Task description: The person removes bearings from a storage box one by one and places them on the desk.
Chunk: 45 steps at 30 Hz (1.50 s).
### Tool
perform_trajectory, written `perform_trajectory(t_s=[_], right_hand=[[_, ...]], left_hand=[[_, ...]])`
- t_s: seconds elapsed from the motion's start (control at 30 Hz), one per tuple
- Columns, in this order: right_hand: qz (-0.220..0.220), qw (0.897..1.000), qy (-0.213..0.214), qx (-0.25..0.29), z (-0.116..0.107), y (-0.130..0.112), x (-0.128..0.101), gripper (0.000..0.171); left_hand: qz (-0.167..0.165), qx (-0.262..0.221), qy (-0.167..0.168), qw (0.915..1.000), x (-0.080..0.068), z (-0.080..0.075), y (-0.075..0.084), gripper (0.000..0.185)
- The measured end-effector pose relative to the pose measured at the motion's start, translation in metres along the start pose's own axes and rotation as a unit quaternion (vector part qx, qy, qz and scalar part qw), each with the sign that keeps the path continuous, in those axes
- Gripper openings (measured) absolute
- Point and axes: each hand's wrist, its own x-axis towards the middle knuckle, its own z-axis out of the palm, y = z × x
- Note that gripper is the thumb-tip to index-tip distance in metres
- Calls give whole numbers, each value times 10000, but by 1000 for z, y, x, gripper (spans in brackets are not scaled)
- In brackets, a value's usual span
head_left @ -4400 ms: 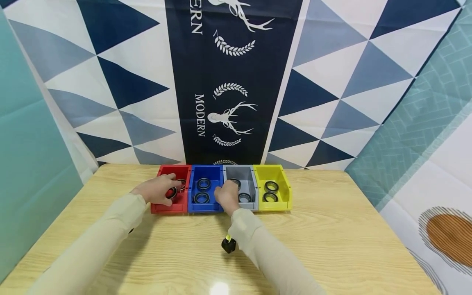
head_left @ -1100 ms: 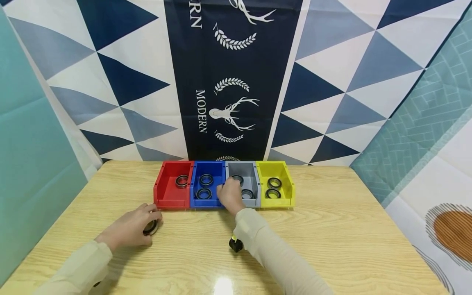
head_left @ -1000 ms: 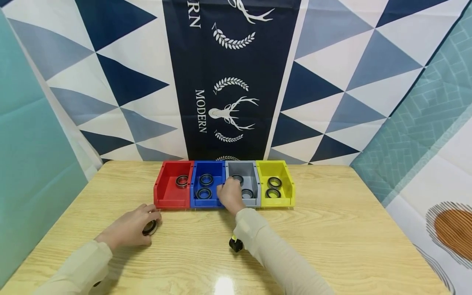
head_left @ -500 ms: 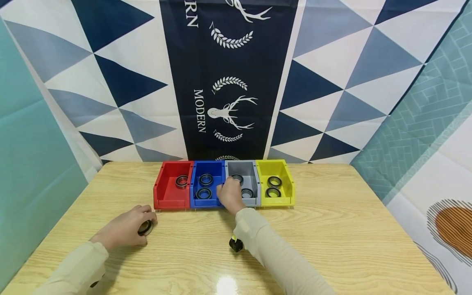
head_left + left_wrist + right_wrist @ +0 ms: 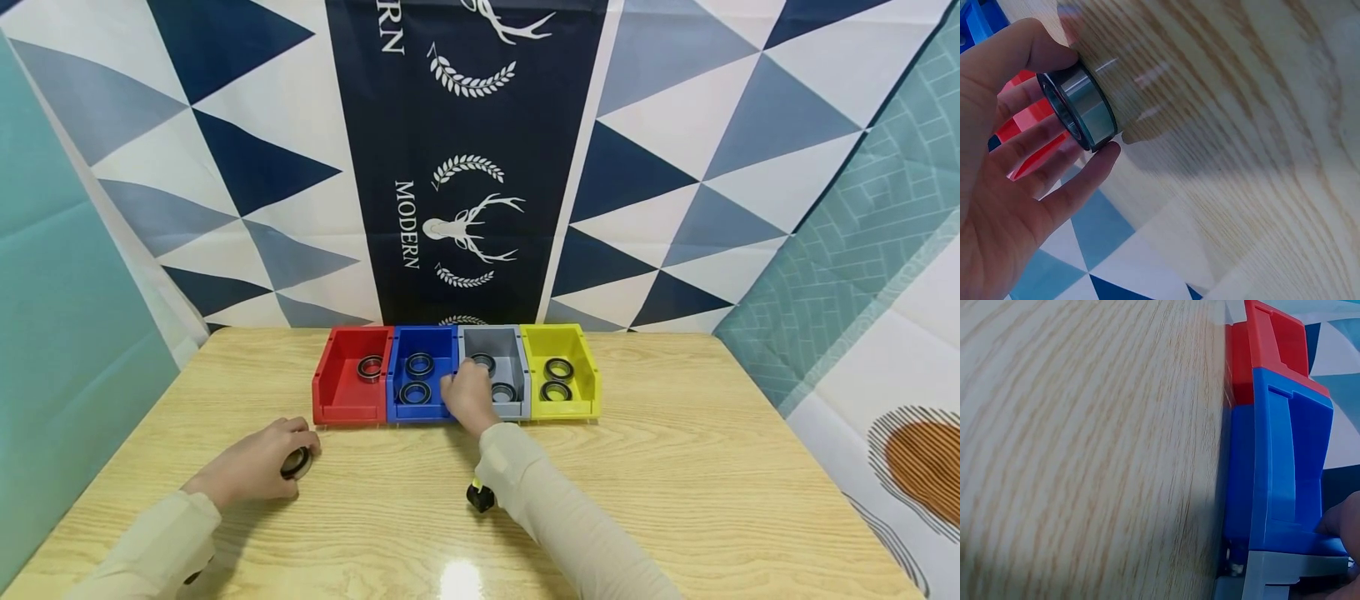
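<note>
My left hand [image 5: 273,458] rests on the wooden table [image 5: 675,467] in front of the red bin [image 5: 347,412]. It pinches a steel bearing ring [image 5: 295,462] between thumb and fingers. The left wrist view shows that bearing [image 5: 1082,109] standing on edge against the table. My right hand [image 5: 468,400] grips the front edge where the blue bin [image 5: 408,414] meets the grey bin [image 5: 513,408]. In the right wrist view a fingertip [image 5: 1341,519] touches the blue bin [image 5: 1285,487].
The four bins stand in a row at the back, ending with a yellow bin [image 5: 562,411]. The red one holds one bearing [image 5: 370,367]; the others hold two each. A small black and yellow object [image 5: 480,497] lies under my right forearm. A patterned cloth hangs behind.
My left hand took a bearing out of the red bin and brought it down to the table, drifting slightly left over the last second. My right hand has stayed on the bins.
</note>
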Motion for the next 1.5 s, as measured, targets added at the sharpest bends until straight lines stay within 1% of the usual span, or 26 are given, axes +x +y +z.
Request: perform_trajectory(t_s=[0.1, 0.2, 0.3, 0.4, 0.53, 0.63, 0.7, 0.77, 0.83, 0.97, 1.1, 1.2, 1.3, 1.4, 1.5], right_hand=[[-23, 10000, 19, -14, 0, 0, 0, 24], [10, 10000, 5, 13, 0, -1, 0, 24], [22, 10000, -25, 51, 0, -1, 0, 24], [-57, 10000, -43, 25, -2, 0, 0, 22], [37, 9994, -322, 106, -5, 0, 3, 20], [290, 9972, -637, 270, -9, -2, 6, 32], [409, 9957, -784, 265, -12, -3, 8, 38], [533, 9942, -896, 272, -15, -4, 10, 41], [630, 9931, -962, 227, -16, -6, 13, 38], [861, 9904, -1052, 231, -19, -8, 19, 31], [946, 9877, -1201, 334, -21, -8, 22, 34], [928, 9860, -1329, 385, -22, -7, 23, 41], [907, 9853, -1404, 346, -22, -7, 24, 44], [844, 9862, -1402, 257, -21, -8, 24, 47], [668, 9889, -1311, 191, -20, -9, 24, 48]], left_hand=[[-105, -43, -58, 9999, 0, 0, 2, 38], [-250, 2, -36, 9997, -1, 1, 4, 40], [-293, 209, 92, 9993, -3, 4, 6, 43], [-310, 469, 189, 9982, -4, 5, 9, 47], [-366, 751, 266, 9962, -3, 5, 13, 54], [-319, 938, 381, 9943, -3, 4, 14, 57], [-260, 1035, 502, 9930, -3, 3, 14, 57], [-224, 1135, 649, 9912, -1, 1, 14, 58], [-200, 1199, 775, 9896, 1, -2, 14, 60], [-219, 1253, 848, 9882, 9, -9, 17, 60], [-226, 1278, 746, 9887, 20, -17, 24, 62], [-102, 1321, 779, 9881, 28, -21, 28, 63], [28, 1365, 976, 9858, 37, -25, 28, 59], [131, 1291, 1145, 9849, 46, -28, 27, 55], [167, 1127, 1169, 9866, 53, -33, 25, 54]])
